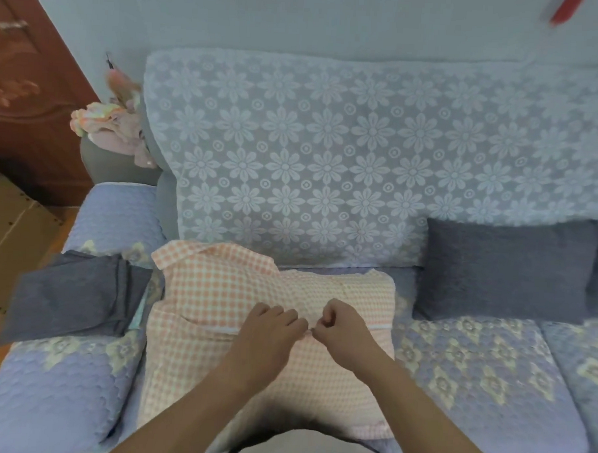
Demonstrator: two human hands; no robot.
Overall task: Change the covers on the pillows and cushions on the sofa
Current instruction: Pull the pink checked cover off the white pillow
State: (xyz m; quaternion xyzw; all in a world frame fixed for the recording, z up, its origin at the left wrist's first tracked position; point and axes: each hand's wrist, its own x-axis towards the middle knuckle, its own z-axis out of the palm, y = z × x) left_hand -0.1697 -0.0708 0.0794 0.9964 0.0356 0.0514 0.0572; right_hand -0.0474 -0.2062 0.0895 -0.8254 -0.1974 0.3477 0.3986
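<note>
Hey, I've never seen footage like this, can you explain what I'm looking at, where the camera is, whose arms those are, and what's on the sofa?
There is no machine here. One wide-angle camera sits on a person's head and looks forward and down, so the two bare arms coming up from the bottom edge are that person's own.

The left hand and right hand meet, both closed in a pinching grip on the pink and white checked pillow cover, along its white zip line. The zip pull itself is too small to make out.

That pillow lies on the seat of the sofa with the blue quilted flowered throw. A white lace flower-pattern cloth drapes the backrest. On the left armrest lies a folded dark grey fabric, perhaps another cover. At the right, a fuzzy dark grey cushion leans against the backrest.
</note>
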